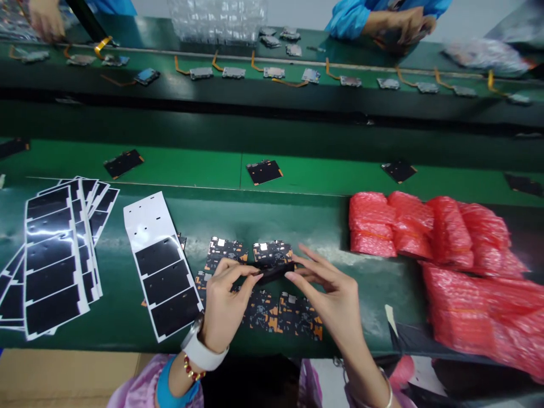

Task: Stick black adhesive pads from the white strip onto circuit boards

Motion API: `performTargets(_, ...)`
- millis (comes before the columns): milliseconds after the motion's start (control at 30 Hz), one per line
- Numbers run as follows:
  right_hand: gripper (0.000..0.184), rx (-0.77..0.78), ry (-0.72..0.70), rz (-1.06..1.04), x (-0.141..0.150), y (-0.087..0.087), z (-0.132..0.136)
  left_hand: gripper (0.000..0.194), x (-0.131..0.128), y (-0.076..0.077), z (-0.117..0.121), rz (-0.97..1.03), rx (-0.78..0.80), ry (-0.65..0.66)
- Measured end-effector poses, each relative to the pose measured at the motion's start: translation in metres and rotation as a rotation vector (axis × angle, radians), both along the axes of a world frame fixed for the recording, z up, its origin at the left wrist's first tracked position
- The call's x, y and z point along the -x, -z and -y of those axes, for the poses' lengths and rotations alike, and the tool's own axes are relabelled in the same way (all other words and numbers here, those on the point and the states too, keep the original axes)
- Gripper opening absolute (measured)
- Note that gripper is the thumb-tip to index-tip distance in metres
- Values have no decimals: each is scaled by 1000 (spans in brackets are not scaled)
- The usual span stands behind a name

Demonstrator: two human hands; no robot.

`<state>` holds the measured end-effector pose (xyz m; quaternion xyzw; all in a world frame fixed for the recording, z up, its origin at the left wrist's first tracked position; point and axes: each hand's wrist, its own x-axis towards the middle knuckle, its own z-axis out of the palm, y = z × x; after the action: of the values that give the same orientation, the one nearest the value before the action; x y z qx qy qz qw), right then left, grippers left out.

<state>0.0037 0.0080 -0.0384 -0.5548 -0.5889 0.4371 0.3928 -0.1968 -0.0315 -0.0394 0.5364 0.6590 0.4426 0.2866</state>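
A thin black piece (275,273) is held between my hands, seen nearly edge-on; whether it is a film sticker, a board or both I cannot tell. My left hand (229,300) pinches its left end between thumb and fingers. At the right end, my right hand (327,286) grips it with thumb and index finger, the other fingers spread. Beneath and around lie several circuit boards (272,249), dark with orange patches, partly hidden by my hands. To the left is a white backing sheet (144,218) with black stickers (172,283); its top section is bare white.
More sticker sheets (55,255) are stacked at far left. Red bubble-wrap bundles (446,232) stand at right. Black-covered boards (264,171) lie spaced along a green strip (191,164). Beyond, small modules with orange cables (233,72) line another bench, where co-workers' hands (399,28) are busy.
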Motion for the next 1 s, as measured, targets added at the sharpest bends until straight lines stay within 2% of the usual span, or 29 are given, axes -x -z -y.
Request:
performTargets(167, 75, 92, 58, -145, -3, 5, -13, 10, 8, 3, -1, 33, 6, -50)
performTargets(200, 74, 122, 29, -179, -3, 6, -16, 12, 10, 5, -1, 60, 21, -56)
performTargets(300, 34, 215, -104, -207, 0, 8, -22, 17, 12, 9, -4, 93, 55, -38)
performTargets(333, 28, 220, -112, -184, 3, 9, -23, 18, 12, 10, -5, 77, 64, -32)
performTargets(433, 29, 122, -30, -89, 8, 9, -24, 12, 9, 12, -2, 18, 129, 24)
performTargets(533, 27, 38, 73, -27, 4, 11, -29, 59, 10, 11, 10, 39, 148, 67)
performTargets(567, 28, 52, 84, -26, 1, 12, -31, 66, 11, 12, 15, 11, 126, 80)
performTargets(633, 34, 145, 53, -56, -6, 18, -35, 62, 13, 14, 28, -152, 67, 157)
performTargets(733, 43, 316, -36, -110, -12, 28, -37, 46, 14, 24, 43, -515, -20, 359)
performTargets(800, 46, 365, -31, -117, -13, 35, -34, 44, 13, 32, 48, -695, -69, 419)
performTargets(867, 46, 377, -12, -108, -13, 38, -31, 46, 11, 39, 49, -795, -85, 443)
performTargets(1000, 46, 386, -26, -88, -12, 39, -28, 46, 9, 43, 46, -866, -91, 445)
